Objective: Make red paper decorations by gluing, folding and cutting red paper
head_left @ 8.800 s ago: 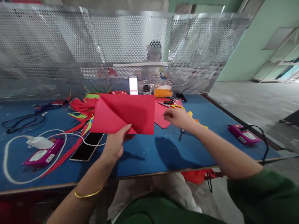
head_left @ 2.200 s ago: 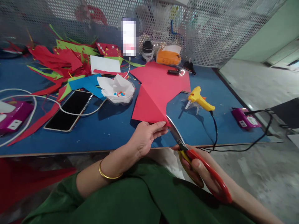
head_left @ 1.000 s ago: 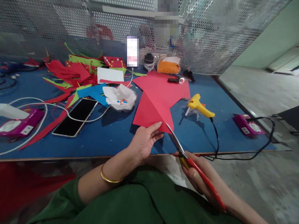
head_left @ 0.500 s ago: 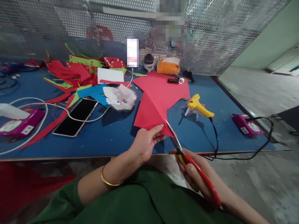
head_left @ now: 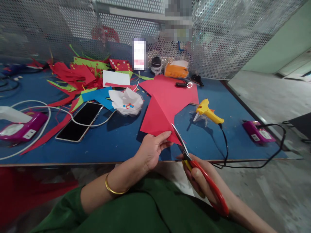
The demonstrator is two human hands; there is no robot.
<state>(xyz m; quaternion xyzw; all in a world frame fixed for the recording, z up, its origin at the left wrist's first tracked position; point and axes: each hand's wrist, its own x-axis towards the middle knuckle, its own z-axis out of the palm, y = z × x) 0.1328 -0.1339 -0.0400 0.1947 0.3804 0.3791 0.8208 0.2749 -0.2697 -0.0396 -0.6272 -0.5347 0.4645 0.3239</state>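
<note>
Cut edge: vs. a sec ago, less red shows on the glue gun point(head_left: 206, 110) side of the blades point(head_left: 179, 138), just a sliver; IMO the cut's under way.
Red paper point(head_left: 155, 118): L of glue gun; diag. crease runs far-L to near-R.
Scissors point(head_left: 198, 165): nearer in than glue gun; tips pt. away & L, long axis slants back to near-R.
L hand point(head_left: 151, 151): thumb + fingers pinching paper's near edge.
R hand point(head_left: 200, 178): fingers wrapped round handles; can't tell blade gap.
</note>
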